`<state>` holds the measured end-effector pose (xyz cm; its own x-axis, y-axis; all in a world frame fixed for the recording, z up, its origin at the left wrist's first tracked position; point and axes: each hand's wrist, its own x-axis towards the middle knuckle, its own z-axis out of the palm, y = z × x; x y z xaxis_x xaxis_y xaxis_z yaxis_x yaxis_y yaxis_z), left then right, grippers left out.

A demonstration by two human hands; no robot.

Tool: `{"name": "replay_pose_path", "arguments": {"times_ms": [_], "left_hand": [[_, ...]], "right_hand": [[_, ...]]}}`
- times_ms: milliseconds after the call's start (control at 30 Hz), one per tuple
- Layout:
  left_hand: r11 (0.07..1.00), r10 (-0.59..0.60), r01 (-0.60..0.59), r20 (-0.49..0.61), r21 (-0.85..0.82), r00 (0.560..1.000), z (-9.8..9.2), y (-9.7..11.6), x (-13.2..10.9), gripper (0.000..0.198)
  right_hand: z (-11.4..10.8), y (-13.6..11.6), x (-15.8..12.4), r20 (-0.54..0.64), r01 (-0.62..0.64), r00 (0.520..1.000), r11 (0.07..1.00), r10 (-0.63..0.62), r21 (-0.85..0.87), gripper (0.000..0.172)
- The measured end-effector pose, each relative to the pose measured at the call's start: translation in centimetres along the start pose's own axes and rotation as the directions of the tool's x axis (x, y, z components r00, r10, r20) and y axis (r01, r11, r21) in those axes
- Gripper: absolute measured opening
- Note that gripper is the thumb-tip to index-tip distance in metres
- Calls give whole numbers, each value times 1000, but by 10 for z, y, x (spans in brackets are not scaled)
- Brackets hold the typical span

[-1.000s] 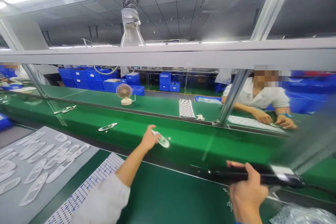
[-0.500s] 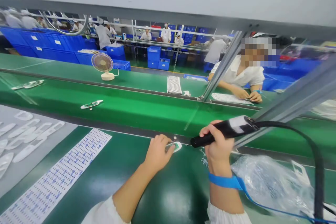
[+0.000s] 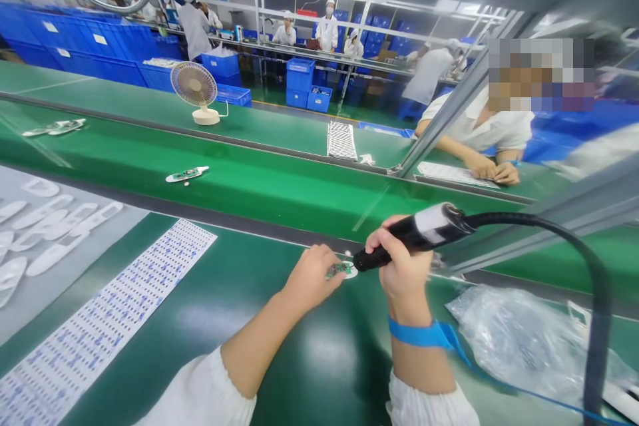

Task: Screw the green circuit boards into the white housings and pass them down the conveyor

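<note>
My left hand (image 3: 312,279) grips a small white plastic casing with a green circuit board (image 3: 344,269) in it, low over the green bench or resting on it; I cannot tell which. The fingers cover its left part. My right hand (image 3: 407,273) is wrapped round a black electric screwdriver (image 3: 433,229), which is tilted with its nose pointing left and down. That nose is at the right end of the casing; whether the bit touches a screw is too small to see. A blue strap (image 3: 417,333) circles my right wrist.
A sheet of blue-and-white stickers (image 3: 114,313) and white casing shells (image 3: 60,239) lie left. A clear plastic bag (image 3: 514,339) and the screwdriver's cable (image 3: 594,286) are right. Beyond, a green belt (image 3: 279,196) carries boards in casings. A co-worker's hands (image 3: 492,170) work behind a metal post.
The screwdriver has moved left and its nose has come to the casing's right end. My left hand keeps its hold on the casing. The camera view has tilted upward.
</note>
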<state>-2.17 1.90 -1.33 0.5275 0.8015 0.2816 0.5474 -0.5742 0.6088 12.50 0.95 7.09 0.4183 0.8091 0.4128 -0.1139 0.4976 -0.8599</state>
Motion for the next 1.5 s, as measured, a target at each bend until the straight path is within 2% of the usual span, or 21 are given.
{"name": "replay_pose_path", "arguments": {"times_ms": [200,533,733,1133,1267,1333,1433,1500], "left_hand": [[1000,1,-2,19,6,1000,-2,0,1,5],[1000,-22,22,48,-11,999,-4,3,1,7],[1000,-22,23,41,-14,999,-3,3,0,6],[1000,-14,14,18,-1,1000,-3,2,-1,10],[1000,6,-6,29,13,1000,-3,0,-1,7],[1000,22,-23,24,18,999,-3,-1,-1,8],[999,41,-41,14,20,999,-3,-3,-3,9],[999,45,-45,11,27,999,-2,-4,-4,10]], "right_hand": [[0,3,0,11,-17,1000,999,17,-31,14],[-1,2,3,120,-58,991,996,66,-72,13],[-5,5,3,180,-88,978,992,102,-85,16],[-9,4,7,229,-95,966,987,123,-127,17],[-7,2,7,192,-144,970,989,149,-39,15],[-10,-3,9,162,-158,976,986,149,49,24],[-27,-15,16,90,-104,992,986,93,128,25],[-44,-22,22,14,-66,998,993,65,101,20]]}}
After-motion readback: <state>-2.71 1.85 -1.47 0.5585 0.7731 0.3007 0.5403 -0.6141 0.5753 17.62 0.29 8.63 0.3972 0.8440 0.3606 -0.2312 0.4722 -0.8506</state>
